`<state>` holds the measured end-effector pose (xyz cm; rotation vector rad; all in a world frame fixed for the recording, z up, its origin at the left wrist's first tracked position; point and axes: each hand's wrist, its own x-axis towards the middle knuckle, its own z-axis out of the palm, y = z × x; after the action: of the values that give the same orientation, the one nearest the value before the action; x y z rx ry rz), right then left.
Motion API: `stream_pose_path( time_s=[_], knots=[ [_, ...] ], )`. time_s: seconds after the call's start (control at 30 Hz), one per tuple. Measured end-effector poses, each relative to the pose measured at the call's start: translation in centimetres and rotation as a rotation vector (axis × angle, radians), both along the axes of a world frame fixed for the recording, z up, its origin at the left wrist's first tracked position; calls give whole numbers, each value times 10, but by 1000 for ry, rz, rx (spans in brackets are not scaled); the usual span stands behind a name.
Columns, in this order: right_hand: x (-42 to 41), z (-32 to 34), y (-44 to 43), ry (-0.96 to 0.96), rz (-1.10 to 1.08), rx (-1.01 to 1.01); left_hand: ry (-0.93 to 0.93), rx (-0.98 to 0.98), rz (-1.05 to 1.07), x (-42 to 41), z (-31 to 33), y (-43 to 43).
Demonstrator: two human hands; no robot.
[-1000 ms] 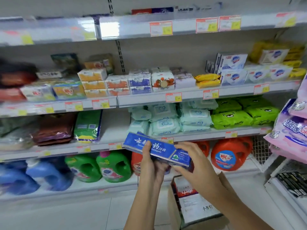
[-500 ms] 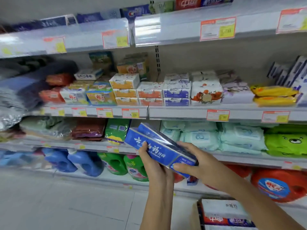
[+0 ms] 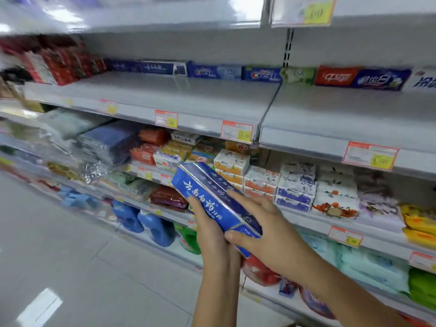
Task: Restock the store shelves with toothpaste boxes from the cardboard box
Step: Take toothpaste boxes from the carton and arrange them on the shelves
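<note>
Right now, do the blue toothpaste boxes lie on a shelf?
No, the left hand and right hand hold the blue toothpaste boxes below the toothpaste shelf.

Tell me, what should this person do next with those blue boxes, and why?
Probably lift the blue toothpaste boxes up and forward onto the shelf above. The left hand and right hand both grip them below that shelf, where other toothpaste boxes line only the back.

"Crest" on shelved blue toothpaste box (image 3: 263, 75)
</note>
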<state>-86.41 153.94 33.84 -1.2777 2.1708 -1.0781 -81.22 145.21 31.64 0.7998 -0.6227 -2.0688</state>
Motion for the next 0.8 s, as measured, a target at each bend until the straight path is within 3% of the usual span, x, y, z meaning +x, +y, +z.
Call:
stream_pose_path(
  time_s=[0.17, 0.33, 0.5, 0.67, 0.8],
  knots=[
    [-11, 59, -58, -61, -24, -153, 67, -129, -119, 8, 60, -71],
    [-20, 102, -135, -154, -55, -226, -13, -433, -236, 10, 95, -164],
    [-21, 130, -222, -222, -104, -257, -101, -604, -257, 15, 119, -261],
    [-34, 147, -305, -198, -159, -200, -478, -899, -172, 11, 128, -360],
    [-49, 157, -365, -129, -178, -134, -983, -1344, -106, 13, 106, -433]
  ],
)
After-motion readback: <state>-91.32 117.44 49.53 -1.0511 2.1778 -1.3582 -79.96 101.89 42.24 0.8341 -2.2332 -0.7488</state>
